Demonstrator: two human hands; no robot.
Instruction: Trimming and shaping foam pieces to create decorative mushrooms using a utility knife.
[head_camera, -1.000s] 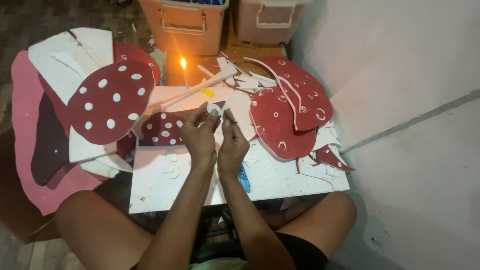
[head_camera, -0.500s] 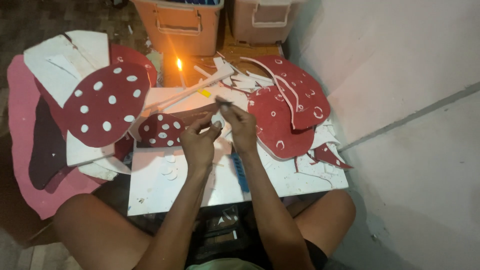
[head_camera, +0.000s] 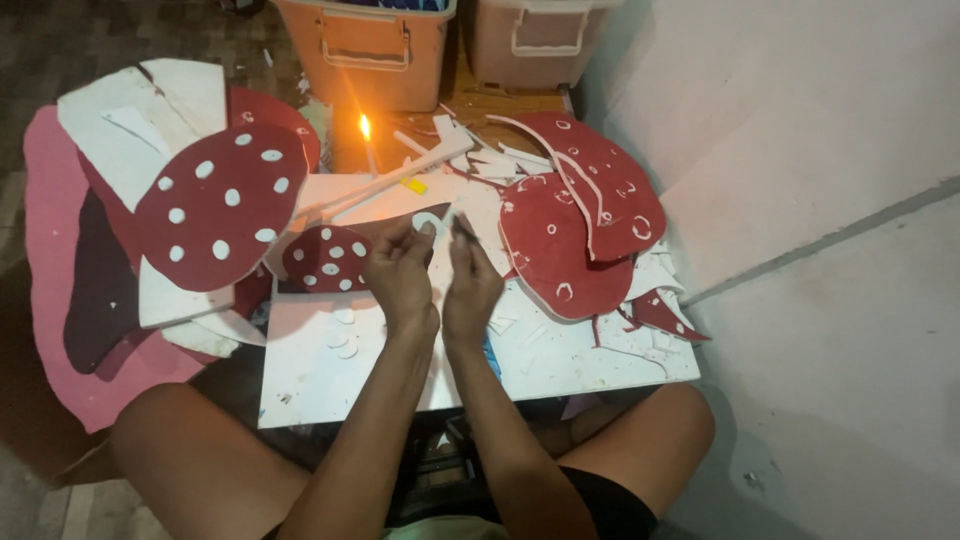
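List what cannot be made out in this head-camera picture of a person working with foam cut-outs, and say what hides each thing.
- Thin tool in the right hand: too small and dark to identify.
- White disc held by the left hand: partly covered by fingertips.
- Blue object on the white board: mostly behind the right forearm.
- Two plastic bins: tops cut off by the upper edge.

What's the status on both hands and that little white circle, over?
Left hand pinches white foam circle. Right hand grips small dark tool beside it. Nothing between them.
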